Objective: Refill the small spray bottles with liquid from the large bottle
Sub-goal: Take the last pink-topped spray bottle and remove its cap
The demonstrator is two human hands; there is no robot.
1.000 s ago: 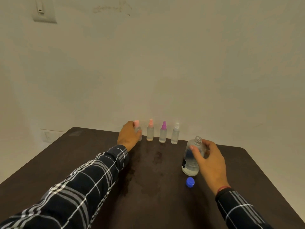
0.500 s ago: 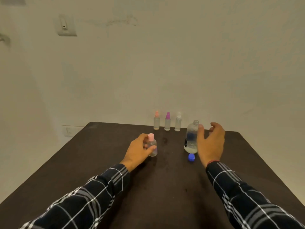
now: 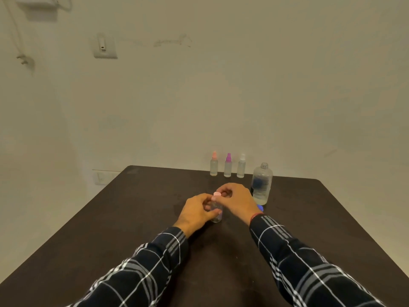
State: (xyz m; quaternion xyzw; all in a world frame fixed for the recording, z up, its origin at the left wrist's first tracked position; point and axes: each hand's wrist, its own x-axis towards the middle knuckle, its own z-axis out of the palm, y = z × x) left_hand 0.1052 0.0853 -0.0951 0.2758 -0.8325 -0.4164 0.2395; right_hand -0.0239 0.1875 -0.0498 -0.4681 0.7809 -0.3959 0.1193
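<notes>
Right at mid-table stands the small spray bottle (image 3: 216, 212), upright on the dark table (image 3: 124, 218). The left hand (image 3: 197, 211) wraps its clear body, fingers curled tight, while the right hand (image 3: 238, 201) pinches its pink cap (image 3: 217, 194) from above. Just beyond the right hand, the large bottle (image 3: 261, 185) stands uncapped, its blue cap (image 3: 260, 207) peeking out beside the wrist. Three more spray bottles (image 3: 227, 166) line the far edge.

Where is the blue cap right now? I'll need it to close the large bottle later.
In the head view, the small blue plastic cap lies on the dark table, right of centre, before the large clear bottle, partly hidden behind the right hand.
</notes>
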